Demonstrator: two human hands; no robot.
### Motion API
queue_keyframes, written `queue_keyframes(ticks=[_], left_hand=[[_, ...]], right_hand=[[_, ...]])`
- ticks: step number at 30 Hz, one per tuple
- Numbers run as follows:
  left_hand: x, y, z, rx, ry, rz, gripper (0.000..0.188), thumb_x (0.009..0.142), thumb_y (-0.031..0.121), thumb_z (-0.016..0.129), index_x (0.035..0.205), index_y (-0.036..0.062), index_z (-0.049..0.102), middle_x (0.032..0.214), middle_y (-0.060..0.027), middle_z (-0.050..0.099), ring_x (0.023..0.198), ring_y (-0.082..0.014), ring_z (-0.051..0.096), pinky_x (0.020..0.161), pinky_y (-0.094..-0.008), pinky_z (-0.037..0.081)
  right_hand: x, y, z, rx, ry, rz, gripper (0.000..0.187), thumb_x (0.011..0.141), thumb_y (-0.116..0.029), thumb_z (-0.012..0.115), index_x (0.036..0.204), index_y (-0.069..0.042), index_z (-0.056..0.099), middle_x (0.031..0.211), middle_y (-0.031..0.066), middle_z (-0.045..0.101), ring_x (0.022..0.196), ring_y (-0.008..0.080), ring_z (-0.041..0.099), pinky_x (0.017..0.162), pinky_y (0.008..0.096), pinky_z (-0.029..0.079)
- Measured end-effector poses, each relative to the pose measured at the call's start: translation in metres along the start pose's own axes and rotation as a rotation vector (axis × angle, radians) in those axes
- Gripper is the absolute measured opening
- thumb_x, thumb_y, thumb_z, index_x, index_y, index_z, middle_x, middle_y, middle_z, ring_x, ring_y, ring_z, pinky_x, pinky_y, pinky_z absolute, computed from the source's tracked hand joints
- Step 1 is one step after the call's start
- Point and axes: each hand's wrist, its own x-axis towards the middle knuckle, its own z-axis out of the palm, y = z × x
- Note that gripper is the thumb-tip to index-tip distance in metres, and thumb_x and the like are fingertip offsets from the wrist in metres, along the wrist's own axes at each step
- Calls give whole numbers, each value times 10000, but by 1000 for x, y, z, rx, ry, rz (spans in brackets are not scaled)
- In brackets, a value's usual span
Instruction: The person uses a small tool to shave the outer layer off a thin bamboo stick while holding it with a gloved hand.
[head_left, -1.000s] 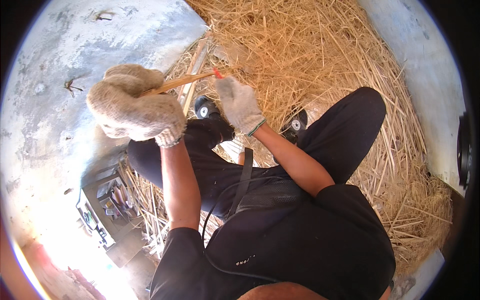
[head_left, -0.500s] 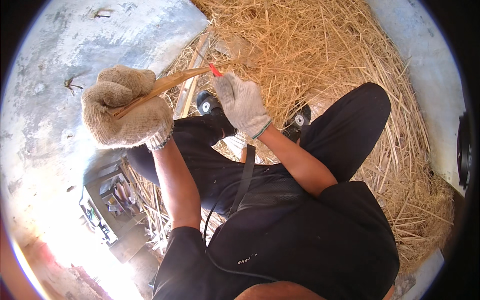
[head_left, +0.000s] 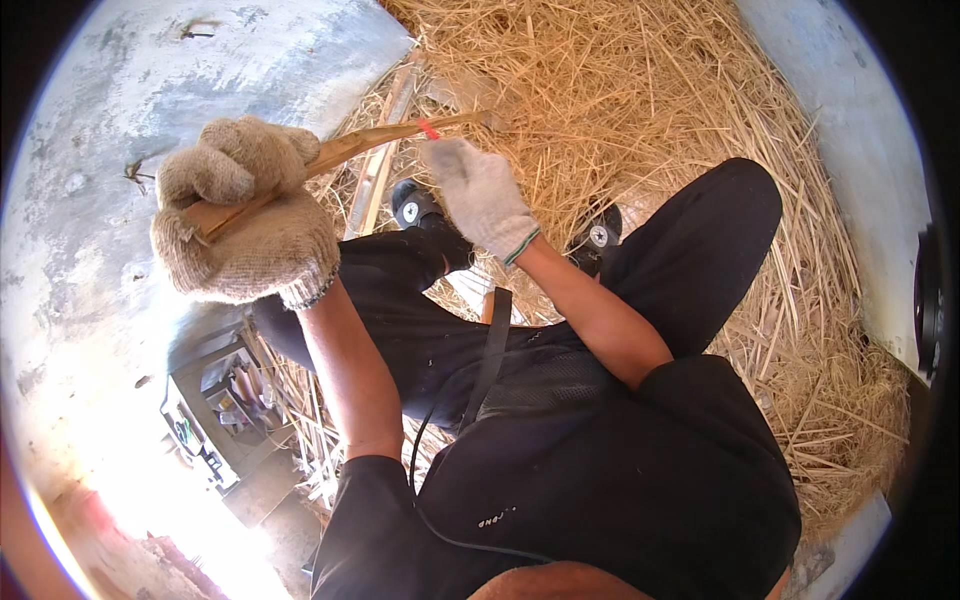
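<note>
My left hand [head_left: 262,252], in a thick beige knit glove, is closed around the near end of a long tan wooden strip [head_left: 358,145]. The strip slants up to the right and tapers toward a thin far end above the straw. My right hand [head_left: 484,198], in a lighter glove with a green cuff edge, is closed just below the strip's far part. A small red piece [head_left: 429,129] juts from its fingertips and crosses the strip. The rest of that red piece is hidden in the glove, so its kind does not show.
Loose straw-like shavings [head_left: 600,90] heap up ahead and along the right. A pale wall [head_left: 230,75] rises at left, another [head_left: 850,130] at right. Narrow boards [head_left: 380,165] lie beyond my left shoe [head_left: 413,208]. A small shelf [head_left: 215,400] with assorted items stands lower left.
My left hand has shifted slightly left, its fingers changing their curl on the strip. My right hand has moved a little to the left, and the red piece now sits across the strip.
</note>
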Motion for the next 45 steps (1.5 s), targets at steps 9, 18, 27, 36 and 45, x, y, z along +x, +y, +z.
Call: queue_keyframes(ticks=[9, 18, 27, 36, 45], left_hand=[[-10, -1, 24, -28, 20, -7, 466, 896, 454, 568, 595, 129, 424, 534, -27, 377, 432, -156, 342, 398, -331, 229], [6, -17, 7, 133, 186, 158, 702, 887, 770, 473, 794, 122, 726, 617, -120, 594, 497, -277, 533, 560, -508, 537], [-13, -12, 0, 21, 139, 23, 771, 887, 821, 395, 689, 128, 668, 539, -46, 502, 479, -236, 521, 581, -526, 571], [-10, -11, 37, 117, 246, 56, 727, 937, 763, 350, 592, 143, 508, 484, -18, 353, 419, -174, 359, 423, -380, 390], [-11, -10, 25, 75, 151, 69, 725, 948, 741, 366, 613, 125, 549, 486, -47, 417, 420, -195, 413, 471, -428, 477]], right_hand=[[25, 157, -2, -309, -251, 621, 742, 1007, -625, 339, 1138, 33, 654, 872, 337, 669, 869, 447, 678, 787, 510, 501], [18, 27, -10, 16, 131, 256, 563, 1013, -551, 437, 1120, -21, 594, 749, 252, 628, 744, 452, 645, 678, 498, 490], [-6, -58, -45, 255, -56, 59, 454, 1047, -437, 427, 1088, -9, 571, 701, 241, 651, 715, 479, 663, 639, 549, 513], [30, 116, -4, -306, -116, 242, 517, 1057, -459, 372, 1114, -17, 634, 778, 255, 665, 772, 441, 663, 672, 491, 520], [1, 32, 16, 11, 85, 28, 465, 1033, -432, 503, 993, 19, 607, 651, 230, 573, 571, 366, 590, 555, 452, 458]])
